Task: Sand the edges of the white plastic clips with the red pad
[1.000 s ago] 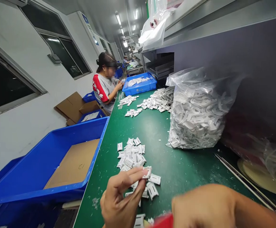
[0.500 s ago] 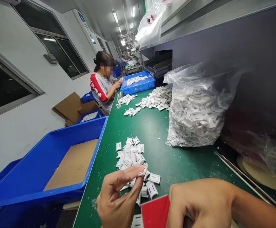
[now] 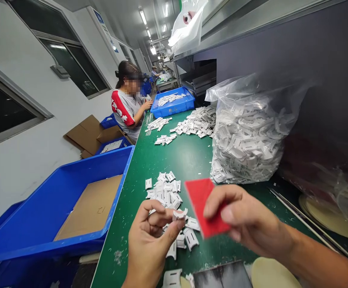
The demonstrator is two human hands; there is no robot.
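Observation:
Between the thumb and fingers of my left hand [image 3: 153, 238] is a small curved white plastic part [image 3: 179, 215], its arched edge facing up. My right hand [image 3: 243, 218] pinches a flat red pad [image 3: 201, 200] with a pale edge, held up just to the right of the white part and apart from it. Behind and beneath my left hand lies a loose pile of similar slotted white parts [image 3: 163, 192] on the green table [image 3: 192, 158]. One more slotted part [image 3: 172, 279] rests near the bottom edge, beside a dark flat plate [image 3: 222, 276].
A clear plastic bag [image 3: 246, 136] full of white parts stands at right. Further back are a heap of white parts [image 3: 196, 122] and a blue tray [image 3: 174, 105]. A large blue bin [image 3: 114, 200] borders the table on the left. A co-worker [image 3: 129, 100] sits beyond it.
My right hand has risen from the bottom edge, lifting the red pad beside the white part. My left hand has tilted the white part so its curved end shows.

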